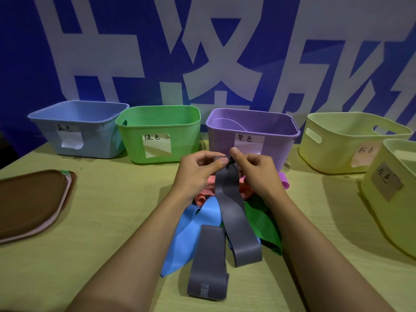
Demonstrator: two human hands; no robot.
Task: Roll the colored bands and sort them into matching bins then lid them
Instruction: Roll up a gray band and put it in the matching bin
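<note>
I am early in the job. My left hand (200, 164) and right hand (252, 166) meet above the middle of the bench (94, 221), thumbs and forefingers pinching the top end of a grey band (231, 210) where a small, tight roll has just begun — most of its length trails loose toward the near edge. A second grey band (208, 262) lies flat beside it, unrolled.

Under them sits the rest of the pile: a blue band (193, 224), a green band (262, 224), pink bands (203, 194) and a purple band (284, 180) peeking out past my right hand, none of them neatly rolled as far as I can tell.

Along the far edge stand the blue bin (74, 122), green bin (157, 131) and purple bin (254, 131); toward the far right corner are two pale yellow bins (337, 143), each with a handwritten label. The purple bin seems to hold a band already — I cannot see into the others well enough to say.

The lids (31, 199) lie stacked at the left edge, so no bin is lidded yet. By my reckoning nearly all the rolling, sorting and lidding remains.
</note>
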